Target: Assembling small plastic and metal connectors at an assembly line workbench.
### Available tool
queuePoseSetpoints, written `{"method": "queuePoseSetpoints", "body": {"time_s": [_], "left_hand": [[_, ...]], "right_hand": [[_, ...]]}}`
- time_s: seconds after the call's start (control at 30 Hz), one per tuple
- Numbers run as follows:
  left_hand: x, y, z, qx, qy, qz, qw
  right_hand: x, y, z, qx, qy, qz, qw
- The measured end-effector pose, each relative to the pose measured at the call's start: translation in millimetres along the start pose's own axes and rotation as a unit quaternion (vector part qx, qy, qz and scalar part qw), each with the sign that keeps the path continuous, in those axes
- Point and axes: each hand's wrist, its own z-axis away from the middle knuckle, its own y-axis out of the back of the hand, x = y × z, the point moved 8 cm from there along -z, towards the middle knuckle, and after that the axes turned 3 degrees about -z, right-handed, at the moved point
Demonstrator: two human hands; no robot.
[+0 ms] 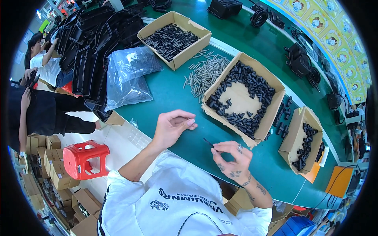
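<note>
My left hand (172,128) is over the green table, its thumb and fingers pinched together. Whatever is between those fingertips is too small to make out. To its right, my right hand (235,160) grips a thin black pin-like rod (208,142) between thumb and forefinger, the free end pointing toward the left hand. Beyond my hands stands a cardboard box (271,74) of short black plastic fittings (252,80). Left of that box lies a loose pile of small grey metal pins (208,71). Farther back, an open carton (197,30) holds many slim dark rods (171,40).
Clear plastic bags (132,74) lie at the table's left, beside stacked black housings (84,51). A smaller box (293,145) of black fittings stands at the right. A red stool (84,159) is on the floor at left, near another person in dark clothes (47,110).
</note>
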Motion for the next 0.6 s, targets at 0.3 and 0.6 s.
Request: {"method": "queuePoseSetpoints", "body": {"time_s": [0.3,0.6], "left_hand": [[-30,-12,21,-0.017,0.093,0.286,0.954],[-32,-20,28,-0.038,0.102,0.280,0.954]], "right_hand": [[27,-7,6,0.096,-0.076,-0.193,0.974],[38,-12,13,0.106,-0.097,-0.226,0.963]]}}
